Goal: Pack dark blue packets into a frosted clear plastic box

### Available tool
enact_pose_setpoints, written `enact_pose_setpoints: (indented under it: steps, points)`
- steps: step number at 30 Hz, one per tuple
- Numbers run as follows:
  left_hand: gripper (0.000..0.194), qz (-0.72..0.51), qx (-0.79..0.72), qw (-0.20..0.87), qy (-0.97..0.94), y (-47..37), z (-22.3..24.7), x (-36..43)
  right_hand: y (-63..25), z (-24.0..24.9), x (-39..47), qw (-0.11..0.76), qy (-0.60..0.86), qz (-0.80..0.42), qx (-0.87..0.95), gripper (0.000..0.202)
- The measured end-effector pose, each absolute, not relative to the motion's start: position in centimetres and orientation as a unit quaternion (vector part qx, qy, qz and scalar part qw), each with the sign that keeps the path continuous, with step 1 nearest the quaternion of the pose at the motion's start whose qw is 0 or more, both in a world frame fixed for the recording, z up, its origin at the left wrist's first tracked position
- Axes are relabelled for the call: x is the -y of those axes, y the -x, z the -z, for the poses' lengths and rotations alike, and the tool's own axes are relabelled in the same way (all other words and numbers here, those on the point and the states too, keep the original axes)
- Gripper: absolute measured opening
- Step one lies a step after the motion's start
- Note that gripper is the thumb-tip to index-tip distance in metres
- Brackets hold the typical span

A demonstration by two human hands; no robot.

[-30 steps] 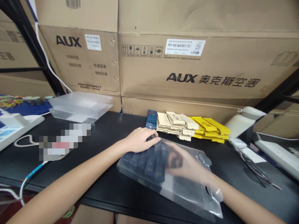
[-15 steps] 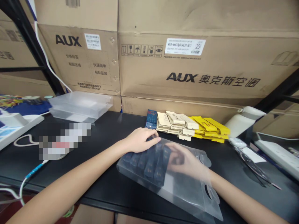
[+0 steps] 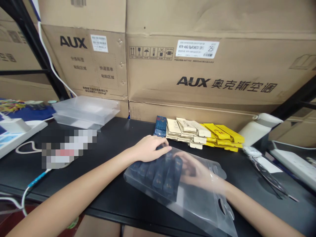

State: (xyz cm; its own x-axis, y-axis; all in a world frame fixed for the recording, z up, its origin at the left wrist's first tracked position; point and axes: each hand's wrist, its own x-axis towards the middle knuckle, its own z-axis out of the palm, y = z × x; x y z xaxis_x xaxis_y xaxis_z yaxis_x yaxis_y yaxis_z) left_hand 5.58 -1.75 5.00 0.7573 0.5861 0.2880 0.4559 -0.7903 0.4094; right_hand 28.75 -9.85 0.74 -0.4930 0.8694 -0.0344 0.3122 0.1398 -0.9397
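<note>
A frosted, see-through plastic bag (image 3: 197,210) with cut-out handles lies on the black table, its handle end toward the lower right. Inside its left part, several dark blue packets (image 3: 160,179) stand in a slanted row. My left hand (image 3: 151,148) grips the bag's far edge near the closed end, the thumb lying on top and the other fingers over the edge. Through the plastic I see my right hand (image 3: 191,169) inside the bag, beside the rightmost packets. Its fingers are bent and apart, blurred by the film; fingertip contact with the packets is unclear.
Behind the bag sit one or more blue packets (image 3: 161,124), cream packets (image 3: 186,130) and yellow packets (image 3: 222,136). A white bottle (image 3: 261,128) leans at the right, near glasses (image 3: 269,179). More plastic bags (image 3: 85,112) lie back left; cardboard boxes (image 3: 197,72) wall the back.
My right hand has shifted slightly right inside the bag, and the blue packets nearest it have spread a little to the right. My left hand keeps its place on the bag.
</note>
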Motion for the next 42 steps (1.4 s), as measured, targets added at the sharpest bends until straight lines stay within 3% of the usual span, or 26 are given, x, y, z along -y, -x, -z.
enact_pose_setpoints:
  steps: [8,42]
  points:
    - [0.031,-0.193,-0.262,0.16,-0.932,-5.73,-4.71,1.73,-28.6,-0.74,10.08,0.271,0.393,-0.536,0.696,0.085]
    - [0.032,-0.202,-0.268,0.161,-0.928,-5.93,-4.65,2.0,-29.18,-0.08,10.1,0.256,0.439,-0.532,0.677,0.088]
